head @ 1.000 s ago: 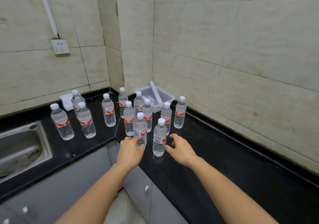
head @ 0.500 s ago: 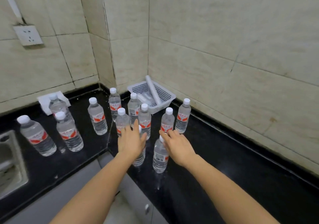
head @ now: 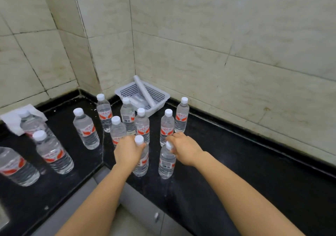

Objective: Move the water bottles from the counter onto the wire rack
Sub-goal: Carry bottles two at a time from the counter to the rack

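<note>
Roughly a dozen water bottles (head: 85, 132) stand upright on the black tabletop (head: 236, 163), all capped and seemingly full, clustered toward the corner. Two at the near edge of the cluster are in hand: near-left bottle (head: 142, 165) and near-right bottle (head: 166, 165), both upright, bases on the tabletop as far as I can tell. Left grip (head: 128, 151) is curled round the neck of the near-left bottle just under its white cap (head: 139, 139). Right grip (head: 183, 149) is clamped over the top of the near-right bottle, whose cap is mostly hidden. Handling, my judgement: full, so some heft for their size. Thin clear walls would likely dent under a squeeze, and the smooth plastic may be slick. The neck is the stiff spot, so a hold there looks sound, though a bottle hung from the neck may swing and clip the neighbours just behind. Wire rack not in view. White basket (head: 160, 97) sits in the corner against the tiled wall (head: 236, 54).
</note>
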The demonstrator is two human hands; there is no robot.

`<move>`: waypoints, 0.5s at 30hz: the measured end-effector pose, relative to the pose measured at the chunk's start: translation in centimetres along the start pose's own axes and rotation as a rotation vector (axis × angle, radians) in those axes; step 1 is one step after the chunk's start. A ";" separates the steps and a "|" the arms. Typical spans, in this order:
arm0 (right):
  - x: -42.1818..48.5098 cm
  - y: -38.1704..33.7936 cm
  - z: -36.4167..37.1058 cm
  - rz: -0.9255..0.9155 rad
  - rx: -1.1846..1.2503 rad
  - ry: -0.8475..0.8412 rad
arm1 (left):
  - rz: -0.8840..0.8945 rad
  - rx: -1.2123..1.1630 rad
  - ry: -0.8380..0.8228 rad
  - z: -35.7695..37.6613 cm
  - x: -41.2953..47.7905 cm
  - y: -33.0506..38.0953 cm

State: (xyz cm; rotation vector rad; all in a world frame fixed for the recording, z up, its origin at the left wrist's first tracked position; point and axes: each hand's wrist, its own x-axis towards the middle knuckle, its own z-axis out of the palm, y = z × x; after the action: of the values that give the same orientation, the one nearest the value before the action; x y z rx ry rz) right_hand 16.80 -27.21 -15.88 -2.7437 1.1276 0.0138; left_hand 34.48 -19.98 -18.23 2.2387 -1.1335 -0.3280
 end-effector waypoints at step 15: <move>-10.2 1.3 -0.2 0.645 0.441 0.214 | 0.392 0.028 -0.190 0.6 -4.7 0.8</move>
State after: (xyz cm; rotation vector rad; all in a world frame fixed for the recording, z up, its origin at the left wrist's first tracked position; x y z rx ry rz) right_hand 8.59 -21.02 -15.11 -1.9456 1.7738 -0.3992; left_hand 30.80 -16.89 -18.43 1.9796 -1.6505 -0.3665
